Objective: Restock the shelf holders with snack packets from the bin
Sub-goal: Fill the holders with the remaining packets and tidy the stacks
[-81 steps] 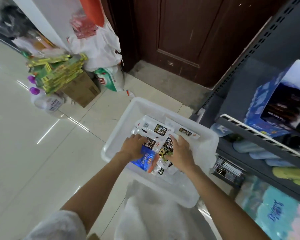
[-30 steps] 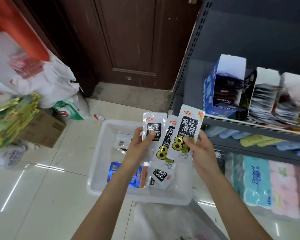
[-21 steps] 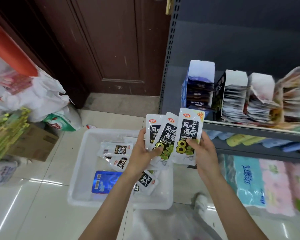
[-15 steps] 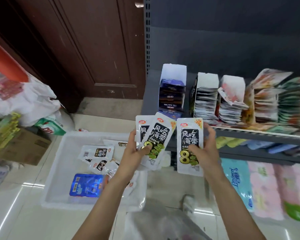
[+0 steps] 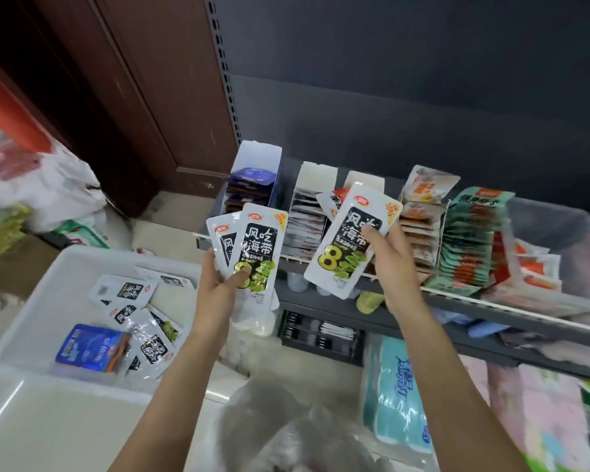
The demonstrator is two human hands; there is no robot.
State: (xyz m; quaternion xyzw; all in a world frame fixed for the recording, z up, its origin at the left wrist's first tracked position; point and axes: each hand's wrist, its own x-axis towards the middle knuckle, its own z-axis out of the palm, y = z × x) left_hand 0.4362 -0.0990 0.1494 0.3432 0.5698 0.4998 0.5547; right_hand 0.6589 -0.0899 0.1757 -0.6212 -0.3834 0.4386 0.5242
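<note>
A dark brown wooden door (image 5: 143, 97) is standing at the back, with a dark grey shelving back panel (image 5: 405, 90) rising just right of it. Pale glossy floor tiles (image 5: 48, 434) are spreading out below the door, catching streaks of light. Left of the door, white plastic bags (image 5: 45, 185) are slumping beside a cardboard box (image 5: 11, 264).

Three held seaweed packets (image 5: 349, 240), one bin (image 5: 38, 308), two hands (image 5: 220, 284).

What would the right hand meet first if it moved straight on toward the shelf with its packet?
Probably the white cardboard holders of pale packets: the right hand tilts its kelp packet up toward them, though depth is unclear.
</note>
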